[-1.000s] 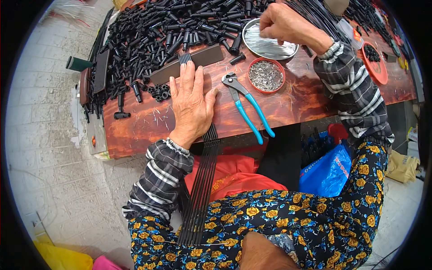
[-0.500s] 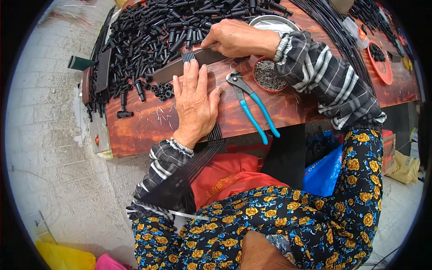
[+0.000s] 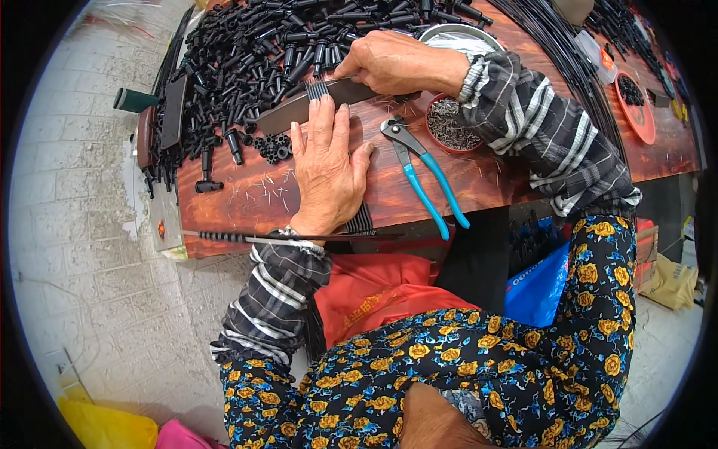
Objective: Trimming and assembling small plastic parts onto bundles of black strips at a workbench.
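i see my left hand [image 3: 327, 173] flat, fingers together, pinning the black rods [image 3: 360, 221], right hand [image 3: 389, 61] pinching the dark bar [image 3: 307, 111] above them; the pile of black parts [image 3: 254, 52] beyond that bar looks unworked.

I see a glossy varnished wood worktop [image 3: 254, 196], reddish, scratched pale at 9 o'clock of my left hand [image 3: 326, 170]. The pliers [image 3: 423, 173] have dull grey metal jaws and smooth blue plastic grips. The heap of black parts [image 3: 247, 52] at 12 looks like matt plastic. The round tin [image 3: 452, 126] holds shiny metal bits. My sleeves are soft checked cloth.
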### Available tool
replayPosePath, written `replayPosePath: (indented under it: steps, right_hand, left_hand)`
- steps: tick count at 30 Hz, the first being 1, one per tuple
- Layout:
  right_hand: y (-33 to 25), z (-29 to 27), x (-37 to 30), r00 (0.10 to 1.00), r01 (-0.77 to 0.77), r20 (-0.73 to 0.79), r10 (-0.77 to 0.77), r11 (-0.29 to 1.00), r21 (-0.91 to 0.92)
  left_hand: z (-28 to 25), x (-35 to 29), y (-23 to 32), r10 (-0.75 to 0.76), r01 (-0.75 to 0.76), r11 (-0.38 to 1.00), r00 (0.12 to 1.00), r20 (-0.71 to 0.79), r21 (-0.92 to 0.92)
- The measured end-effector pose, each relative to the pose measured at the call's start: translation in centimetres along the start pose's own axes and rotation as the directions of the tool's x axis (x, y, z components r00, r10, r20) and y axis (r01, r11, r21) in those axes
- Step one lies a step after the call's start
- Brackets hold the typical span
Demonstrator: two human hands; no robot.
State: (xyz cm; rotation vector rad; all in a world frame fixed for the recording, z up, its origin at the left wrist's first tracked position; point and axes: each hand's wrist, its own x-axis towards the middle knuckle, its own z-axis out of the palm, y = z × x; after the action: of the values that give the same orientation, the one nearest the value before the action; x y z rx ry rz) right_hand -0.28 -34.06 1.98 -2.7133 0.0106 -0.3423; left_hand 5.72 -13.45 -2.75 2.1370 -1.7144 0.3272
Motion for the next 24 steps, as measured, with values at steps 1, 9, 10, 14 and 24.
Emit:
replayPosePath:
  steps: [1, 9, 10, 14, 24]
  right_hand:
    - [-0.4, -0.1, 0.0, 1.0, 0.0, -0.006, -0.001, 1.0, -0.013]
    - [0.3, -1.4, 1.4, 0.999, -0.02, 0.029, 0.022, 0.996, -0.084]
    - [0.7, -1.4, 1.6, 0.999, -0.02, 0.027, 0.022, 0.996, -0.084]
    - [1.8, -1.0, 2.9, 0.99, -0.114, 0.092, 0.108, 0.992, 0.054]
    - [2.1, -0.8, 3.4, 0.988, 0.031, 0.142, -0.058, 0.982, 0.186]
  left_hand:
    - [-0.1, 0.0, 0.0, -0.001, 0.001, 1.0, 1.0, -0.001, 0.003]
    - [0.1, 0.0, -0.1, -0.003, 0.003, 1.0, 1.0, 0.0, -0.011]
    - [0.0, 0.0, 0.0, -0.002, 0.002, 1.0, 1.0, 0.0, -0.009]
    - [-0.1, -0.1, -0.2, -0.004, 0.004, 1.0, 1.0, 0.0, -0.006]
    - [-0.2, -0.2, -0.3, 0.002, -0.002, 1.0, 1.0, 0.005, -0.005]
